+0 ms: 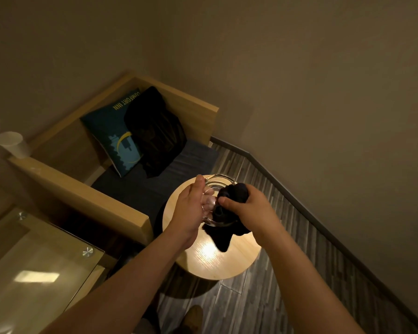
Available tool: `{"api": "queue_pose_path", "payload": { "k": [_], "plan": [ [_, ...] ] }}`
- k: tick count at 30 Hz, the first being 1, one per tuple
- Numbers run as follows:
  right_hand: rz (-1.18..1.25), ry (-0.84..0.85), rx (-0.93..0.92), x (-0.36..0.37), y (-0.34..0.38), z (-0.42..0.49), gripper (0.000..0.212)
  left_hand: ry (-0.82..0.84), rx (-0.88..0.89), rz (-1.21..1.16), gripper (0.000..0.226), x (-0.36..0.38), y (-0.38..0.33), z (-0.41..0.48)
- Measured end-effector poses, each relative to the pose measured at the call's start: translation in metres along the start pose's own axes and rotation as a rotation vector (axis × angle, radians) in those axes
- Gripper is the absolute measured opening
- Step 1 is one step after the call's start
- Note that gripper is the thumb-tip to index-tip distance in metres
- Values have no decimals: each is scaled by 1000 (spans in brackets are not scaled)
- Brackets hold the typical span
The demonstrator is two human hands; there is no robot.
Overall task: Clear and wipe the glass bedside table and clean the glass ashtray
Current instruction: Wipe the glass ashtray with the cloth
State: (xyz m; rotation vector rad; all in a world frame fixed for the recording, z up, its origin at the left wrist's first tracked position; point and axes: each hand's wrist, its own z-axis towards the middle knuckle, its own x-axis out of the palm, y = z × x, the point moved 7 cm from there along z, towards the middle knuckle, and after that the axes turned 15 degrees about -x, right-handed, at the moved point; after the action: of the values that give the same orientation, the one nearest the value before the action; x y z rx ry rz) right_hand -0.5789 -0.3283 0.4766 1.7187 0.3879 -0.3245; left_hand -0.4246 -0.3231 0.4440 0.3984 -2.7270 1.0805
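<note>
My left hand (190,208) grips the clear glass ashtray (219,183) by its left rim and holds it tilted above a round wooden stool (217,263). My right hand (246,208) is closed on a bunched black cloth (233,192) that is pressed into the ashtray's bowl. A tail of the cloth hangs below the ashtray. The glass bedside table (34,268) sits at the lower left, its top held by round metal studs, with a bright light reflection on it.
A wooden-framed armchair (82,189) with a dark seat holds a blue printed cushion (116,136) and a black garment (155,131). A white paper cup (11,143) stands on its left armrest. Beige walls close the corner; grey plank floor lies to the right.
</note>
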Motion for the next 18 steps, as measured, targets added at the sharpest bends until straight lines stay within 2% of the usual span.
{"api": "queue_pose_path", "payload": {
  "k": [2,5,7,10,13,16,18],
  "plan": [
    [1,82,32,0,-7,-1,41,-6,12,21,55,0,-2,2],
    [-66,140,37,-1,-6,-3,55,9,-1,62,55,3,0,4],
    [-152,122,9,0,1,-3,65,20,-21,44,51,5,2,4],
    [-249,-17,-50,3,9,-2,74,50,-11,29,37,8,6,5],
    [-323,-150,-52,0,13,4,73,38,3,28,31,10,9,2],
    [-372,-119,-49,1,17,12,63,28,0,22,30,7,8,2],
    [-350,-68,-59,1,19,15,47,4,3,13,32,3,4,2]
  ]
}}
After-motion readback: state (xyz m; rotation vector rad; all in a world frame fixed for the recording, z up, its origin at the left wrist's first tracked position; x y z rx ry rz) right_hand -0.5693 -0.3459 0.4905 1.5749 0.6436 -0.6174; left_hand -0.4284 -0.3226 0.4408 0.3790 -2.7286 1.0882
